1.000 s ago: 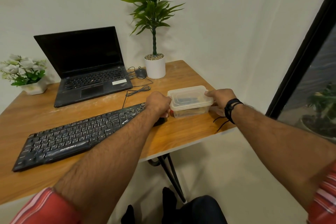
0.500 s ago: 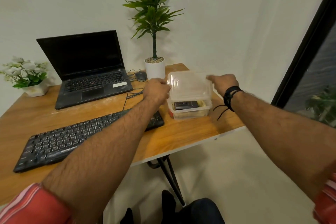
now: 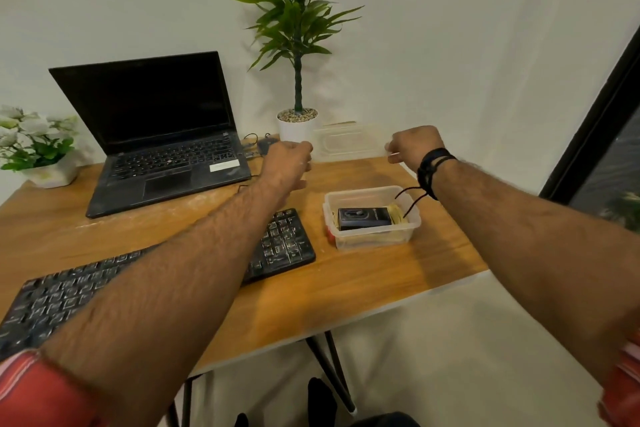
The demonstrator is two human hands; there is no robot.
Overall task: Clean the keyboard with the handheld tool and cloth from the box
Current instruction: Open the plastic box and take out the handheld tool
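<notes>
The clear plastic box (image 3: 414, 222) stands open on the wooden desk (image 3: 363, 284), right of the black keyboard (image 3: 284, 246). Inside it lies a dark handheld tool (image 3: 365, 217) on a yellowish cloth (image 3: 394, 211). Both hands hold the transparent lid (image 3: 348, 142) above the desk's far edge, behind the box. My left hand (image 3: 287, 163) pinches the lid's left side and my right hand (image 3: 414, 146) pinches its right side. My left forearm hides the middle of the keyboard.
An open black laptop (image 3: 156, 149) sits at the back left, with a mouse (image 3: 266, 145) and cables beside it. A tall potted plant (image 3: 298, 121) stands behind the lid. A small white flower pot (image 3: 38, 152) is at the far left. The desk's right edge drops to the floor.
Both hands lifted the lid off the box and carried it up and back toward the plant. The box now stands open, showing the tool and cloth.
</notes>
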